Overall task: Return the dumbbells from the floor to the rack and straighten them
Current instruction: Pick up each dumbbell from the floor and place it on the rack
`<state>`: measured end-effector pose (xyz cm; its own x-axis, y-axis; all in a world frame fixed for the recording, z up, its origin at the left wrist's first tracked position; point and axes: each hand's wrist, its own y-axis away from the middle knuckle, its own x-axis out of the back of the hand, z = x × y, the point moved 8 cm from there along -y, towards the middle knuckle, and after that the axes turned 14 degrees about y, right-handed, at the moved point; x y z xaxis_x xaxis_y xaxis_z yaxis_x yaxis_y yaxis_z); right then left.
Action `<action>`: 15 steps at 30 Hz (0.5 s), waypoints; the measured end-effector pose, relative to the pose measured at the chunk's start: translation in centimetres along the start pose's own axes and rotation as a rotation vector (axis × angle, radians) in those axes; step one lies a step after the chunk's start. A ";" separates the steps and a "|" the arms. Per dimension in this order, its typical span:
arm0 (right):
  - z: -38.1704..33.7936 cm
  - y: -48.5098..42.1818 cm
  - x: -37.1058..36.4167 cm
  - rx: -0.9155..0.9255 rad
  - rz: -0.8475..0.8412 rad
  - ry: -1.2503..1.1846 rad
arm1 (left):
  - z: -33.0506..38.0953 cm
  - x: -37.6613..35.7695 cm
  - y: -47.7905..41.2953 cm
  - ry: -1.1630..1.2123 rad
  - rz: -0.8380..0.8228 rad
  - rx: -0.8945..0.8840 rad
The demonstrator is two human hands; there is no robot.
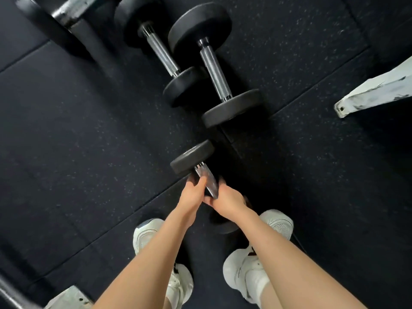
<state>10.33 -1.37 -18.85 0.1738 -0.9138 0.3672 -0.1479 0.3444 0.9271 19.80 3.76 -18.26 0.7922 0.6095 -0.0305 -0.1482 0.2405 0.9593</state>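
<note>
Head view: left hand (193, 191) and right hand (230, 200) both curled round the handle of near dumbbell (192, 156). Just beyond it, left dumbbell (161, 53) and right dumbbell (215, 72) lie side by side on floor (89, 130).

Three black round-headed dumbbells with knurled steel handles are in view: the nearest dumbbell (193, 156), the left floor dumbbell (161, 55) and the right floor dumbbell (215, 72). Two bare hands show, the left hand (194, 188) and the right hand (227, 197), both gripping that one nearest dumbbell. There are two white mesh sneakers, the left sneaker (147, 235) and the right sneaker (277, 223). Chipped white-painted metal frame pieces number three: the right-edge piece (374, 90), the lower-left piece (66, 297) and the upper-left piece (66, 12).
</note>
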 end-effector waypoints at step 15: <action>0.4 3.1 1.7 0.002 0.005 -0.140 | 1.2 -0.5 2.9 0.337 0.247 0.024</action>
<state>9.72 -1.93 -15.42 0.0358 -0.9333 0.3574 -0.1503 0.3485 0.9252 19.68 3.25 -15.12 0.4958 0.8608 0.1149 -0.2923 0.0409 0.9555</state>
